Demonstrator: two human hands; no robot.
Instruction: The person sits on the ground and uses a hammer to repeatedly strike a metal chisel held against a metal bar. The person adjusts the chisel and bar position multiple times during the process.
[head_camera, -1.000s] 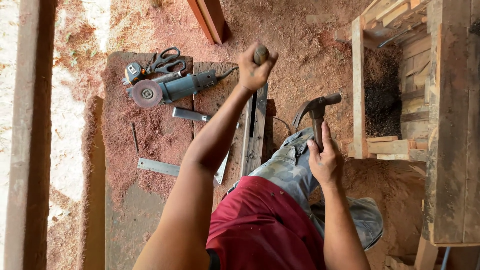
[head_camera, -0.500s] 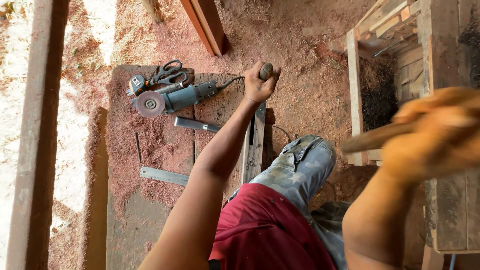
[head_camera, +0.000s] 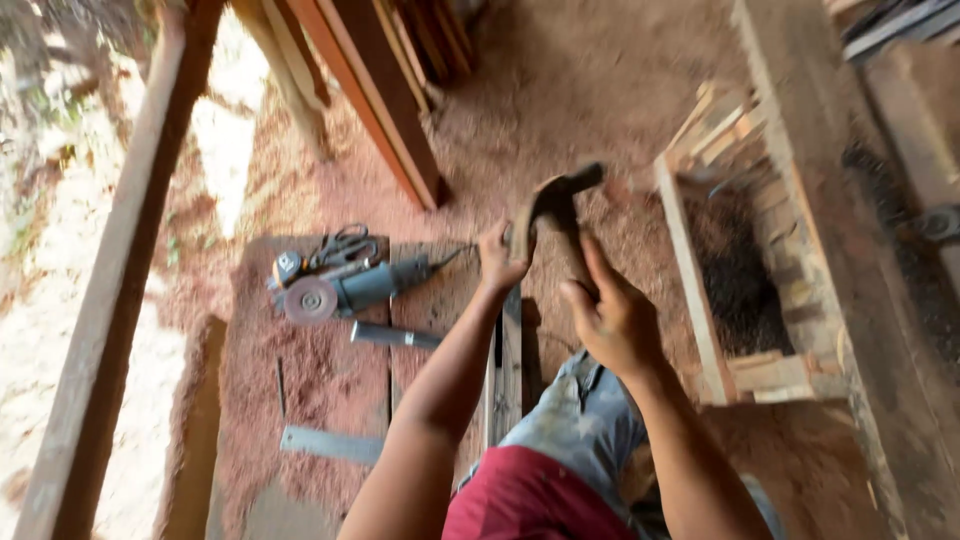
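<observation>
A wooden box frame (head_camera: 690, 300) stands close on the right, and a grinder (head_camera: 345, 290) lies on the dusty board (head_camera: 310, 400) to the left. The right hand (head_camera: 610, 320) wraps tight around a hammer (head_camera: 555, 205). The left hand (head_camera: 500, 258) is closed on the top of an upright tool (head_camera: 510, 370), just under the hammer head.

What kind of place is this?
Probably a rough woodworking shed: red sawdust covers the ground, an angle grinder lies on a board, timber planks lean nearby, and the right hand grips a hammer.

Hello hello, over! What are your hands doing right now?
Right hand gripping the hammer, head raised. Left hand closed around a tool on the upright board's top end. Angle grinder lies clear, off to the left.
</observation>
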